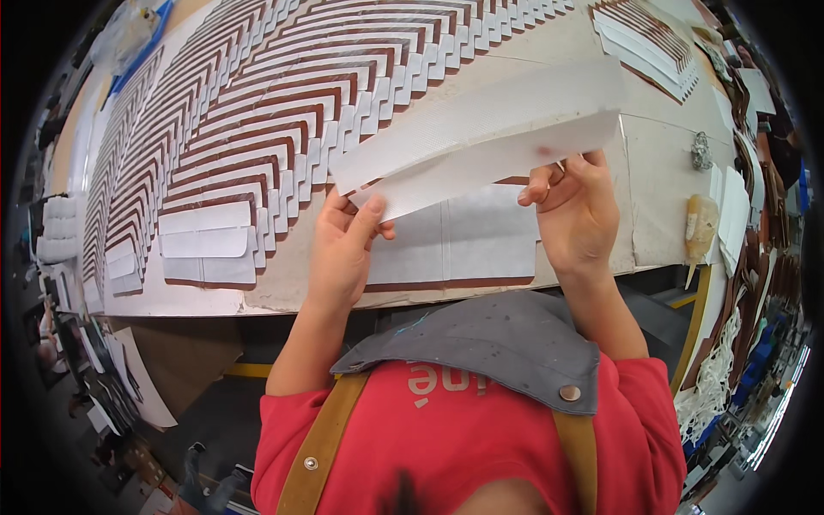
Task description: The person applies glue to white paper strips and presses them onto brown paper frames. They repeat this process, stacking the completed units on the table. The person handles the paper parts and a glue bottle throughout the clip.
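Note:
A long white folded strip (pixel 489 142) of thin, stiff sheet is held up over the near edge of the table. Its left end is pinched between the thumb and fingers of my left hand (pixel 343 236). My right hand (pixel 577 210) grips the strip's lower edge near the right end, some fingertips curled and partly hidden by it. Below the strip, a white panel with brown edging (pixel 463 245) lies flat on the table; the strip covers its upper left part.
Overlapping rows of brown-edged white pieces (pixel 283 129) spread over the left and back of the table (pixel 665 189). A smaller fanned stack (pixel 644 47) lies at the back right. A yellowish squeeze bottle (pixel 699 225) and a crumpled silvery lump (pixel 701 150) rest at the right edge.

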### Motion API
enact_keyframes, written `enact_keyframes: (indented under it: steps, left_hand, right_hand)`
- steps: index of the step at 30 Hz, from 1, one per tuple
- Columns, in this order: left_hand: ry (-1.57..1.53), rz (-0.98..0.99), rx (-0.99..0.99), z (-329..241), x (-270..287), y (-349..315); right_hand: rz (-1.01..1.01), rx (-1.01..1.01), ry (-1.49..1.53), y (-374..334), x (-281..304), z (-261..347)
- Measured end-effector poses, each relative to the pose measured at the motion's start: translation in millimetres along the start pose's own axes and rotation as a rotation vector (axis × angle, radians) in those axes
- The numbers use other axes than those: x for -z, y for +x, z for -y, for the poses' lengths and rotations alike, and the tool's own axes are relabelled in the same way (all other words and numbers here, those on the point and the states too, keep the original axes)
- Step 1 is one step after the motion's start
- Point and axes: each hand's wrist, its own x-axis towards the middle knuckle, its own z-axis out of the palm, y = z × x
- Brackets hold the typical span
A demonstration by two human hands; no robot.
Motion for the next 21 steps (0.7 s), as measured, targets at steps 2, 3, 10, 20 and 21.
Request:
enact_keyframes:
  steps: [2, 3, 10, 20, 21]
  left_hand:
    - [0.125, -0.025, -0.119, -2.9, 4.1, -4.5]
    - [0.187, -0.031, -0.172, -4.7, 9.5, -6.8]
    - [0.342, -0.144, -0.190, -14.3, 21.9, -20.0]
    - [1.098, -0.130, -0.261, 5.2, 31.6, -33.2]
    - [1.112, -0.136, -0.254, 5.0, 30.9, -31.9]
  right_hand:
    - [-0.019, 0.000, -0.044, -0.3, 5.7, -1.3]
    - [-0.025, 0.007, -0.092, -0.3, 12.5, -0.8]
    - [-0.138, -0.114, -0.582, -35.2, 39.5, -17.3]
    - [0.034, -0.113, -1.031, -56.5, 59.4, -26.0]
    - [0.021, -0.117, -1.056, -55.9, 58.5, -26.0]
